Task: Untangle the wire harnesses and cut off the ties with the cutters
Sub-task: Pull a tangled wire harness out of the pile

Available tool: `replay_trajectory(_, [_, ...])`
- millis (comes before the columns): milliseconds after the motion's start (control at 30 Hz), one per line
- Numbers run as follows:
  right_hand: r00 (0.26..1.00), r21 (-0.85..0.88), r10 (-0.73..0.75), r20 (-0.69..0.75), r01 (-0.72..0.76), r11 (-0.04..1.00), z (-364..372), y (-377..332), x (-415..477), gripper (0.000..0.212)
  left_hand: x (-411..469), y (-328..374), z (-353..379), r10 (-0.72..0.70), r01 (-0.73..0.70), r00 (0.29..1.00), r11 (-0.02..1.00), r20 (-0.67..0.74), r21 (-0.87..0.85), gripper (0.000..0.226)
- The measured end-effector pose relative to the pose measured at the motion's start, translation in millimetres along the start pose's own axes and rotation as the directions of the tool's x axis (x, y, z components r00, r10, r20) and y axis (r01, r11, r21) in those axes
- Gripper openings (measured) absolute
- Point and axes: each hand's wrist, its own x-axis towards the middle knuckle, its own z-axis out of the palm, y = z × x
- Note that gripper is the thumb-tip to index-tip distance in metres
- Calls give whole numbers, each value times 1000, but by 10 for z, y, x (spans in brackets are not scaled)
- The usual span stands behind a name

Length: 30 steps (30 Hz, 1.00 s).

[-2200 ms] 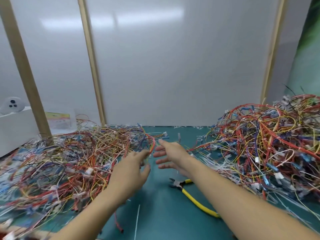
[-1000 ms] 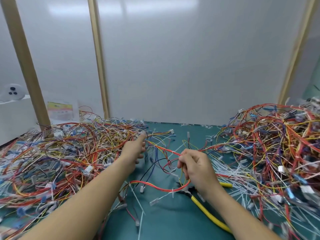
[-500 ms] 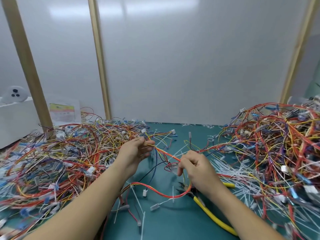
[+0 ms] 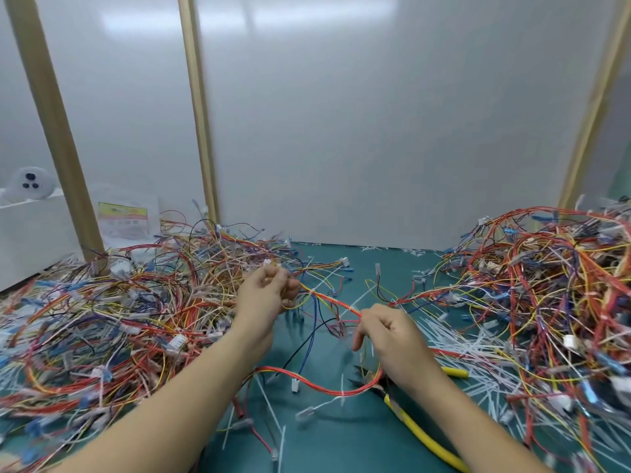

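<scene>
Head: harness [image 4: 333, 299] between left hand [image 4: 264, 295], right hand [image 4: 386, 331]

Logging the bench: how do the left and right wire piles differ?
The left pile lies low and spread wide; the right pile heaps higher. Loose white ties litter the mat beside the right pile, far fewer beside the left pile. Both are tangles of red, yellow and blue wires.
</scene>
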Motion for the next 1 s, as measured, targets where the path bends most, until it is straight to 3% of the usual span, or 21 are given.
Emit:
replay_trajectory(133, [998,-25,64,26,-64,998,19,-16,-13,36,-268,-72,-54,101,-115,992,972,77,206,20])
replay_trajectory(200, [996,9,85,28,-85,996,22,-28,-9,35,-379,-45,-72,163,-207,974,921,156,329,22])
replay_trajectory(367, [982,169,187,32,-189,967,52,-58,16,42,-632,35,-80,273,-421,893,787,357,452,16])
replay_trajectory(567, [964,284,248,94,-264,922,125,-100,0,39,-866,-48,-78,414,-710,703,461,578,533,12])
replay_trajectory(633, [955,286,267,128,-293,912,128,-97,-15,42,-891,-72,-75,419,-773,634,324,650,545,16])
replay_trajectory(767, [951,249,253,176,-292,924,97,-89,-30,29,-892,-70,-88,373,-853,509,93,776,514,16])
replay_trajectory(900, [941,273,287,178,-327,905,86,-112,2,21,-786,53,-127,208,-825,565,118,798,553,18])
replay_trajectory(1000, [936,298,308,174,-348,889,91,-112,21,27,-683,203,-168,249,-836,538,32,805,548,26])
